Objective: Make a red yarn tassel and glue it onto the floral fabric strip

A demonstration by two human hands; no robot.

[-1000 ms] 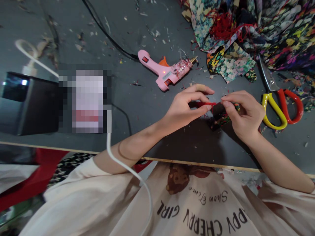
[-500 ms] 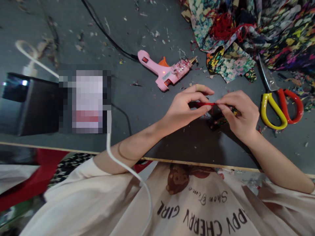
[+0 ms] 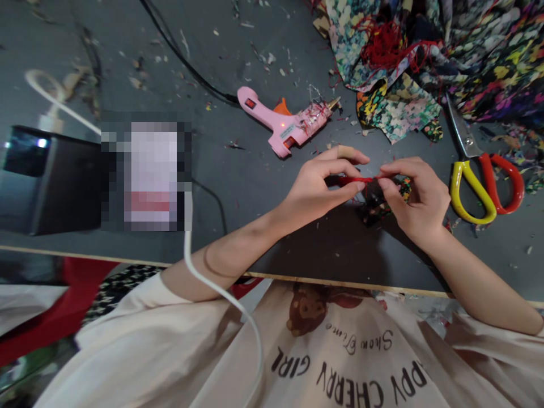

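Fingers of your left hand are pinched narrow on one end of a short red cord, thumb beneath and forefinger arched above; fingers of your right hand are pinched on the cord's other end, so that the cord runs nearly level between the two hands, just above the dark grey bench. Beneath and partly behind your right hand lies a small scrap of dark floral fabric, resting on the bench; whether the cord is joined to it cannot be told. Beyond your left hand a pink hot-glue gun lies on its side, nozzle toward the right, barrel matted with glue strings and red threads, its black power cord running off to the far left. Just beside your right hand lie scissors with one yellow and one red handle, blades pointing away from you. At the far right a heap of floral fabric carries a tangle of red thread. To your left stands a dark box, and a white cable crosses the near bench edge toward your shirt. Small clippings litter the bench surface.
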